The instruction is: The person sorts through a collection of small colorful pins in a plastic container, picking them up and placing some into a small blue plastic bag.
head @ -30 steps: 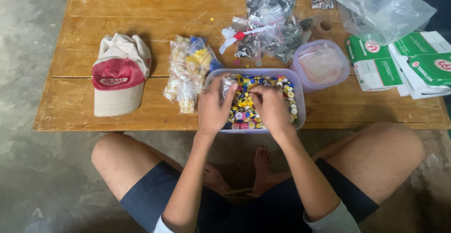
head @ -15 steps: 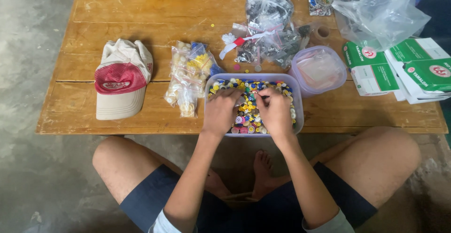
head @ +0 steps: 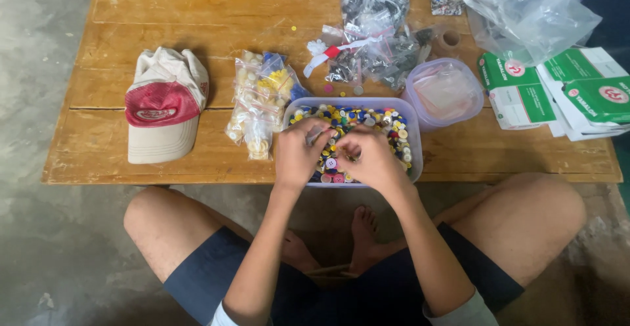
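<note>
Since the frame a second ago I am seeing both hands drawing closer together over the tub of buttons (head: pixel 407 143): they were spread flat on the heap then, and now the left hand (head: pixel 300 156) and the right hand (head: pixel 373 160) are meeting at the middle, fingertips almost touching. I judge that the sifting is giving way to picking: the left grip is pinched narrow on what looks like a small pale piece, too small for me to name, and the right grip is curled narrow over the heap, though I cannot tell whether it is holding a button. The tub is sitting directly under both grips, at the near edge of the wooden bench (head: pixel 197 17), filled with mixed buttons too many to count. Counting the rest: one cap (head: pixel 164 106), red and cream, lying well off to the left of the left grip; one cluster of small clear bags of yellow and cream buttons (head: pixel 261 99) just beyond the left grip; one bundle of bags with dark pieces (head: pixel 374 30) farther beyond both grips; one round lidded container (head: pixel 446 93) beyond the right grip, touching the tub's far corner; one big crumpled clear bag (head: pixel 531 11) and three green and white boxes (head: pixel 518 89) well to the right.
</note>
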